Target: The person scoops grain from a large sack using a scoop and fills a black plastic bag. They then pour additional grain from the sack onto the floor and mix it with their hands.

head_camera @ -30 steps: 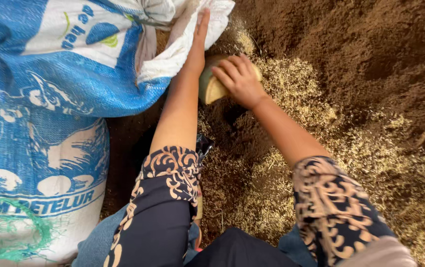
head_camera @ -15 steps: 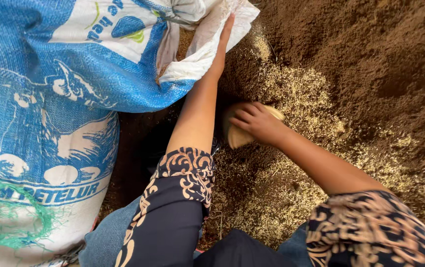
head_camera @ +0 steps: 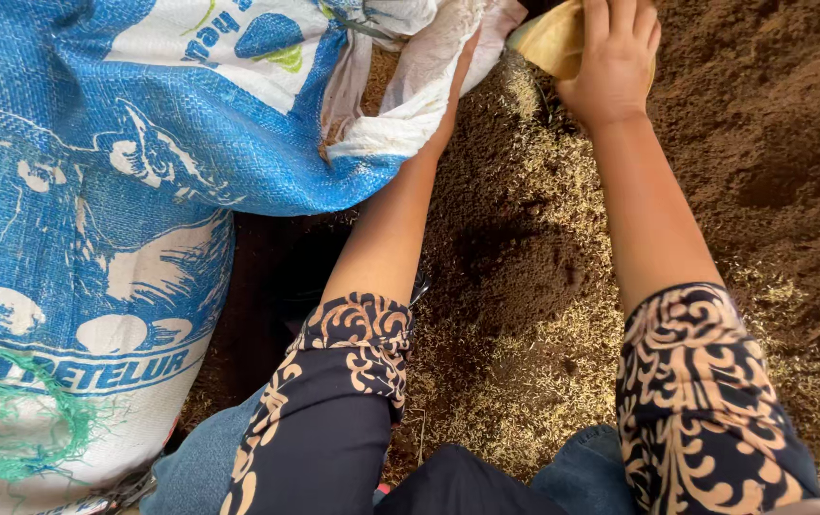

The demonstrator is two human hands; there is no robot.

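Our right hand [head_camera: 615, 62] lies palm-down over a yellowish scoop [head_camera: 548, 40], its fingers [head_camera: 620, 19] curled across the top and gripping it; the scoop sticks out to the left of those fingers, at the top edge of view. Beneath them spreads dark brown meal [head_camera: 753, 124], with pale husks [head_camera: 524, 381] scattered nearer our knees. Our left hand [head_camera: 453, 105] is pressed against the folded white rim [head_camera: 420, 86] of a blue woven sack [head_camera: 143, 162]; its fingers are mostly hidden by the cloth, so we cannot tell how far they are closed. The scoop sits just to the right of the rim.
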